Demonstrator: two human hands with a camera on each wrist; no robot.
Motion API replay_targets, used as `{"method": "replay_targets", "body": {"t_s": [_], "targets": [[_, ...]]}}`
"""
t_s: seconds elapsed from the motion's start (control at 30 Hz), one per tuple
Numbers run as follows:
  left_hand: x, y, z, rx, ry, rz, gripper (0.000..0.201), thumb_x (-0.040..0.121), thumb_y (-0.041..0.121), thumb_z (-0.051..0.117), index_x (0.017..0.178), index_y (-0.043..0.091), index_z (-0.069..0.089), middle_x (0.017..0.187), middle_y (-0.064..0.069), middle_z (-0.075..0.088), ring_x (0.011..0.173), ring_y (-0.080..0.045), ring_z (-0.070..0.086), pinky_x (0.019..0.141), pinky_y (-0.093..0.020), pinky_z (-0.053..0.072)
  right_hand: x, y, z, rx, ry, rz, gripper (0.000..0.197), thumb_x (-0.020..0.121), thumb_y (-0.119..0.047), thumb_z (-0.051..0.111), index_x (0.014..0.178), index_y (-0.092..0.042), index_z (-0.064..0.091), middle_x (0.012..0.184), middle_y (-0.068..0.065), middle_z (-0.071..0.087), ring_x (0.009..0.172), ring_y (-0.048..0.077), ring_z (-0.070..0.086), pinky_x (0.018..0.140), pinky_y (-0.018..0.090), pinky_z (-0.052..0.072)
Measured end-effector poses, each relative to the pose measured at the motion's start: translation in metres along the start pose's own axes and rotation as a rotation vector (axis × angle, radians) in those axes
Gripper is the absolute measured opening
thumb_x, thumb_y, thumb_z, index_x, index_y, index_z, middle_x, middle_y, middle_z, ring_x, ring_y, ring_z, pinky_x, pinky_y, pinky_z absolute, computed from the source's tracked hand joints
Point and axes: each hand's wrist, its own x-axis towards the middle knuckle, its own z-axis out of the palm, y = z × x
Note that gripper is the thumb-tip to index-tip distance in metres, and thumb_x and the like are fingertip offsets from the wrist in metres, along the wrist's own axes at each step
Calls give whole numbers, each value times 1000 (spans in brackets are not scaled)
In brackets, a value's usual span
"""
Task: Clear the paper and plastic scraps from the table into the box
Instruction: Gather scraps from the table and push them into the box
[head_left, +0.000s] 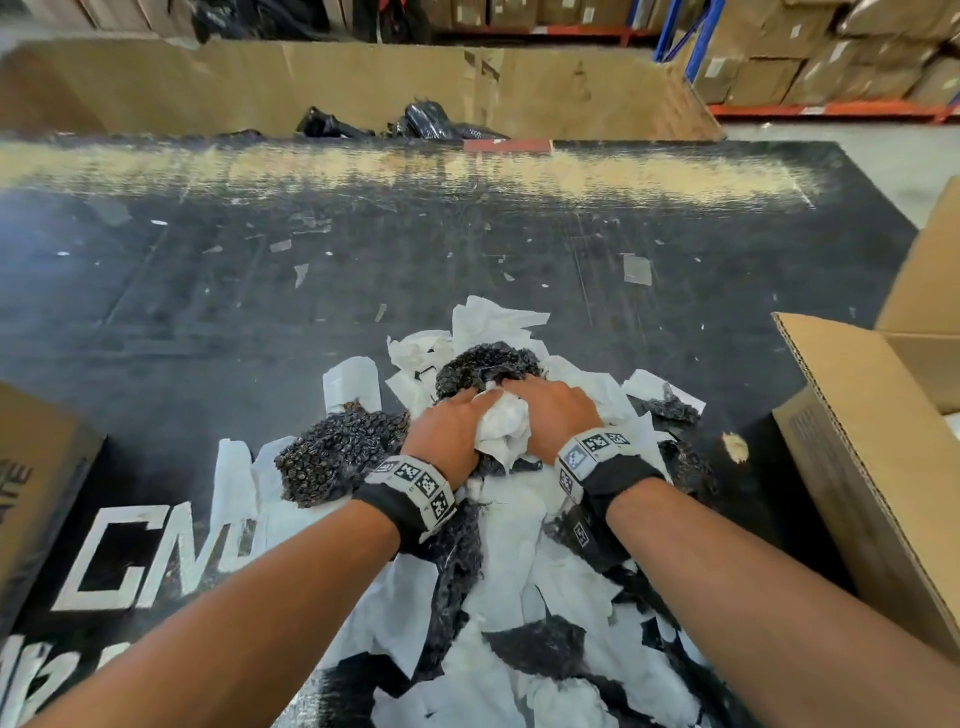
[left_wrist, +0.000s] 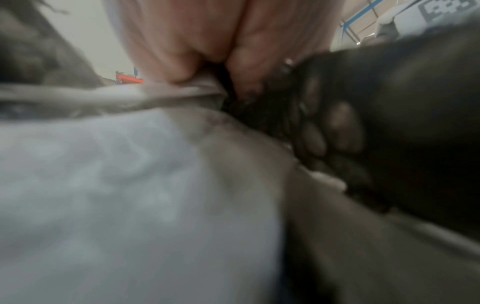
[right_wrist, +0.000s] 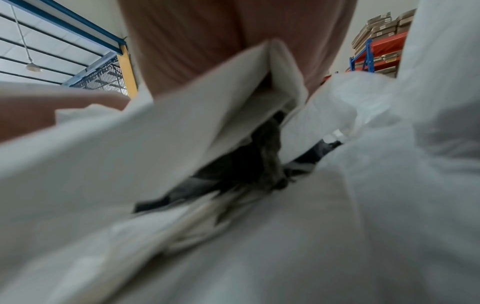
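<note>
A heap of white paper scraps (head_left: 519, 530) and black bubble-wrap plastic (head_left: 332, 457) lies on the black table (head_left: 363, 249) in front of me. My left hand (head_left: 447, 426) and right hand (head_left: 553, 410) sit side by side on top of the heap. Their fingers curl into a crumpled wad of white paper (head_left: 501, 428) and a black bubble-wrap clump (head_left: 488, 364). The left wrist view shows my left hand (left_wrist: 197, 41) gripping white paper (left_wrist: 103, 185) and bubble wrap (left_wrist: 363, 123). In the right wrist view my right hand (right_wrist: 207, 41) bears on folded white paper (right_wrist: 130, 144); the fingertips are hidden.
An open cardboard box (head_left: 857, 467) stands at the table's right edge, close to my right forearm. Another box (head_left: 36, 478) sits at the left edge. A large cardboard bin (head_left: 363, 88) with black items stands beyond the far edge. Small tape bits (head_left: 636, 270) dot the tabletop.
</note>
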Motion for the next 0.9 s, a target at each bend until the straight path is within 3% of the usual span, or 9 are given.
{"method": "replay_targets", "body": {"t_s": [0.13, 0.23, 0.37, 0.43, 0.53, 0.6, 0.7, 0.9], "targets": [[-1, 3, -5, -88, 88, -19, 69, 88, 7, 62, 146, 40, 45, 141, 2, 49, 101, -35, 68, 86, -45, 57, -3, -8, -11, 15, 27, 33, 20, 85, -29, 64, 104, -27, 65, 105, -1, 69, 99, 28, 66, 83, 39, 54], [-8, 4, -9, -72, 191, -13, 72, 85, 7, 68, 144, 41, 45, 135, 3, 30, 81, -33, 68, 76, -45, 60, -10, -13, -20, 44, 108, 8, 20, 81, -26, 64, 101, -27, 62, 102, -1, 68, 97, 30, 66, 78, 40, 54], [-17, 5, -23, -69, 320, 58, 87, 71, -3, 78, 145, 35, 50, 166, -4, 3, 104, -39, 70, 63, -44, 61, -23, -20, -34, 54, 255, -22, 42, 79, -27, 68, 121, -33, 59, 112, -3, 68, 97, 26, 68, 75, 38, 56], [-20, 9, -35, -52, 339, 89, 93, 71, -2, 79, 149, 35, 45, 170, -2, -10, 109, -35, 69, 61, -43, 61, -30, -24, -44, 82, 307, -36, 53, 79, -25, 70, 130, -31, 57, 119, -2, 67, 99, 28, 69, 75, 40, 57], [-26, 18, -54, -72, 330, 100, 87, 82, 7, 73, 154, 39, 35, 168, 3, 19, 113, -35, 67, 75, -47, 60, -41, -30, -62, 76, 357, -36, 52, 83, -29, 67, 133, -33, 54, 123, -4, 64, 101, 26, 68, 77, 41, 58], [-34, 24, -66, -80, 372, 115, 84, 84, 13, 73, 152, 43, 34, 162, 4, 35, 113, -34, 67, 79, -48, 60, -50, -35, -75, 61, 384, -39, 53, 86, -33, 65, 137, -35, 50, 129, -4, 63, 111, 23, 66, 80, 41, 58], [-49, 31, -83, -143, 426, 136, 79, 83, 19, 75, 150, 40, 39, 157, 4, 41, 112, -33, 67, 80, -49, 59, -60, -43, -91, 39, 434, -48, 55, 88, -31, 66, 140, -32, 50, 135, 0, 62, 120, 22, 62, 81, 39, 57], [-78, 38, -107, -169, 556, 208, 75, 81, 27, 80, 149, 31, 47, 148, 3, 47, 106, -32, 67, 77, -49, 59, -76, -59, -111, 10, 473, -31, 65, 79, -26, 72, 139, -34, 49, 137, 0, 60, 101, 27, 70, 75, 41, 59]]}}
